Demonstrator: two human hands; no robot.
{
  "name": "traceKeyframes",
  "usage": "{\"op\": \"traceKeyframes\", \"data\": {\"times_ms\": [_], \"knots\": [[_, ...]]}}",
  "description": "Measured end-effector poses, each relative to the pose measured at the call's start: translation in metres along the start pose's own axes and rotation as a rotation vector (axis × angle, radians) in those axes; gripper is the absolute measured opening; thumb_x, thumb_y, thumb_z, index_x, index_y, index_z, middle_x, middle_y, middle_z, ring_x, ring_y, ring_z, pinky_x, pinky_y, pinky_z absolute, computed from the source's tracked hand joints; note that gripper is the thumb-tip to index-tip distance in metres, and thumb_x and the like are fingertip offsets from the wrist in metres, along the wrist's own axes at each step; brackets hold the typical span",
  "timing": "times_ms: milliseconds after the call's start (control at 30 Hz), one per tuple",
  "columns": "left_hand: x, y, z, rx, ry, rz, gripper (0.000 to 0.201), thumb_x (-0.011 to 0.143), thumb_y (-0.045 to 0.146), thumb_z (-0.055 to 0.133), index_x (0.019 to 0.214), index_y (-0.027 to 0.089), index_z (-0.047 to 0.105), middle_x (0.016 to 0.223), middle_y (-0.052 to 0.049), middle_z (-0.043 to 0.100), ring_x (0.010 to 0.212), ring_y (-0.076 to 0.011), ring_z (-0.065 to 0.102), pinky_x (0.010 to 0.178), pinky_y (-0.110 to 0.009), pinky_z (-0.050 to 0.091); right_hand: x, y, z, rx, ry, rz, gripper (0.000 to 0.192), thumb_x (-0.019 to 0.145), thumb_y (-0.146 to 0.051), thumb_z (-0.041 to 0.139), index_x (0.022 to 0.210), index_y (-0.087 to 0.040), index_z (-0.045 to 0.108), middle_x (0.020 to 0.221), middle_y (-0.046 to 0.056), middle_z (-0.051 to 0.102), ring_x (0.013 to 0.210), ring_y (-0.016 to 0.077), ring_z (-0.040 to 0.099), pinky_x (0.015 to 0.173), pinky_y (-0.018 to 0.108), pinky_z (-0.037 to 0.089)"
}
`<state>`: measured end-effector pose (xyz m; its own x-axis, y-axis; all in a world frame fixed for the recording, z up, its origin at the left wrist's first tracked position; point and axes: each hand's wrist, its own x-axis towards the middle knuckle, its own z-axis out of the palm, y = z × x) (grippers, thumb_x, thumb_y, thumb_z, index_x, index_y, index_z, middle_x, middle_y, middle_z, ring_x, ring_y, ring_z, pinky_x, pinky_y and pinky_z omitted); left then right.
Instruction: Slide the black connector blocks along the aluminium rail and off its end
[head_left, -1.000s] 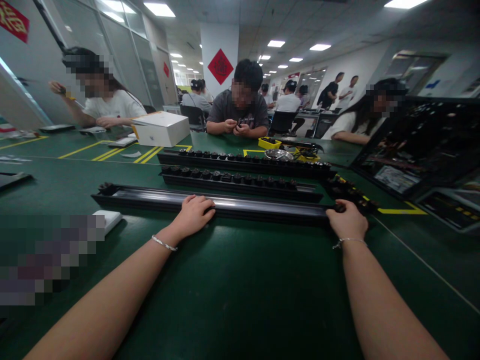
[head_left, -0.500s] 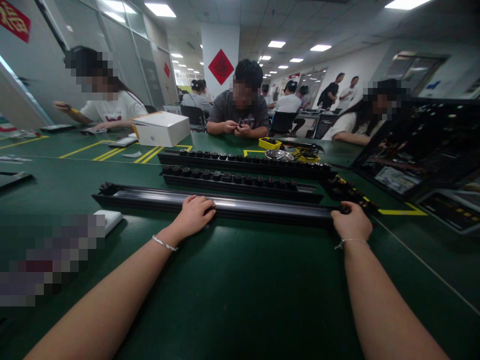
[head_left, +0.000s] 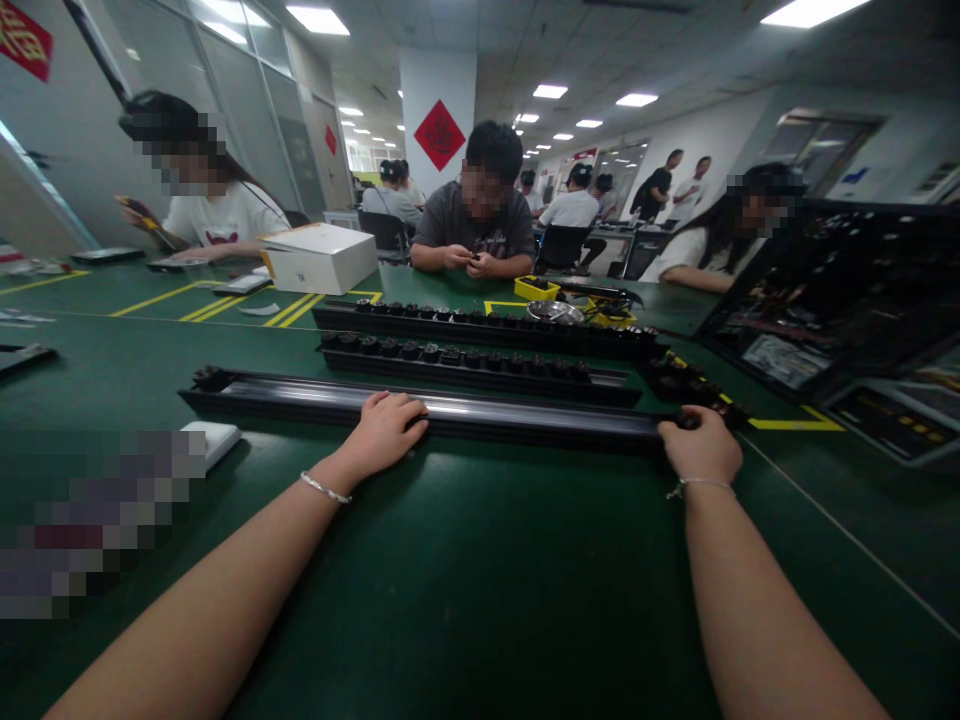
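Note:
A long black channel rail (head_left: 495, 408) with a shiny inner face lies crosswise on the green table. My left hand (head_left: 388, 430) grips its near wall around the middle, thumb on my side and fingers over the edge. At the rail's right end, my right hand (head_left: 703, 447) has its fingers closed round a small dark part (head_left: 686, 418), mostly covered by the fingers. Another small dark part (head_left: 210, 376) sits in the rail's left end. Just behind lie a second rail (head_left: 480, 375) and a third rail (head_left: 487, 330), both carrying rows of round black parts.
A strip of dark parts (head_left: 694, 385) lies right of the rails. Further right stands a large black open-fronted case (head_left: 832, 300). A white box (head_left: 321, 258), yellow trays (head_left: 535, 288) and a metal dish (head_left: 553, 312) are farther back. Across the table a person (head_left: 474, 220) handles something small.
Both hands keep the same places on the rail. The view has shifted slightly. At the left, another person's raised hand and the object in it have moved a little.

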<state>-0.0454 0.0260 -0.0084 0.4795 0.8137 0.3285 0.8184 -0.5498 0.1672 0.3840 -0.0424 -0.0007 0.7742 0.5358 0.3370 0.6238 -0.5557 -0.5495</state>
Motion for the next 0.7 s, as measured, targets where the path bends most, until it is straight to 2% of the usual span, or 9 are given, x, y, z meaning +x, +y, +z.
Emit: {"op": "traceKeyframes", "data": {"times_ms": [200, 467, 700], "knots": [[-0.0006, 0.0004, -0.0010, -0.005, -0.009, -0.001, 0.020, 0.089, 0.034, 0.042, 0.096, 0.024, 0.059, 0.094, -0.002, 0.061, 0.099, -0.0185, 0.056, 0.104, -0.046, 0.025, -0.0032, -0.0039, -0.0030, -0.046, 0.013, 0.034, 0.045, 0.066, -0.037, 0.056, 0.107, -0.022, 0.060, 0.102, 0.009, 0.063, 0.094, 0.0240, 0.057, 0.094, 0.039, 0.040], [-0.0007, 0.0010, -0.0023, -0.013, -0.008, -0.003, 0.019, 0.089, 0.033, 0.043, 0.095, 0.025, 0.059, 0.093, -0.002, 0.062, 0.099, -0.0186, 0.056, 0.104, -0.046, 0.025, -0.0012, -0.0009, -0.0025, 0.017, 0.064, 0.068, 0.040, 0.063, -0.034, 0.059, 0.102, -0.023, 0.060, 0.095, 0.005, 0.063, 0.092, 0.0238, 0.056, 0.094, 0.042, 0.038], [-0.0003, 0.0019, -0.0025, -0.002, -0.011, -0.007, 0.020, 0.088, 0.033, 0.043, 0.096, 0.024, 0.059, 0.096, -0.002, 0.063, 0.101, -0.0190, 0.056, 0.104, -0.045, 0.025, 0.0008, 0.0035, -0.0060, -0.002, 0.074, 0.092, 0.046, 0.064, -0.036, 0.057, 0.108, -0.022, 0.061, 0.101, 0.009, 0.063, 0.092, 0.0250, 0.056, 0.091, 0.040, 0.041]]}}
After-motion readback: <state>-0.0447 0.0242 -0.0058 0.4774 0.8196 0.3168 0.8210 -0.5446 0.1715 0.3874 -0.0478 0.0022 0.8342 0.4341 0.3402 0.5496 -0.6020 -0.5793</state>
